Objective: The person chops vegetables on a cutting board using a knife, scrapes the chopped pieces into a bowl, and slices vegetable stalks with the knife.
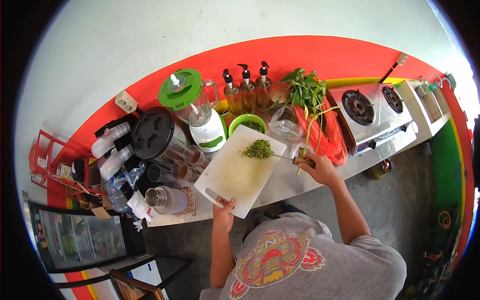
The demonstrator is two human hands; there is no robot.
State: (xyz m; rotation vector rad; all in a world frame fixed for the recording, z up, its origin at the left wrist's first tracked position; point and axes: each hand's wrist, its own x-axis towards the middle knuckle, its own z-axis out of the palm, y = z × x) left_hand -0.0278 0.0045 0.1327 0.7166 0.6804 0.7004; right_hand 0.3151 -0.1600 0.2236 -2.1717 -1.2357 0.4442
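My left hand (223, 214) grips a white cutting board (232, 182) by its handle slot at the near left corner. Chopped green leaves (259, 149) lie in a small heap near the board's far edge. In my right hand (320, 169) is a knife (300, 161), held by its wooden handle. Its thin blade reaches left to the heap, partly hidden by the greens. Just beyond the board's far edge stands a green bowl (235, 125) with chopped greens inside; the board covers part of its near side.
A green-lidded blender (207, 131) and several pump bottles (247, 95) stand along the wall. Right of the board are leafy stalks (307, 90) on a red plastic bag (336, 132), then a gas stove (375, 112). Several clear cups (161, 172) and a steel-topped jar (170, 200) sit left.
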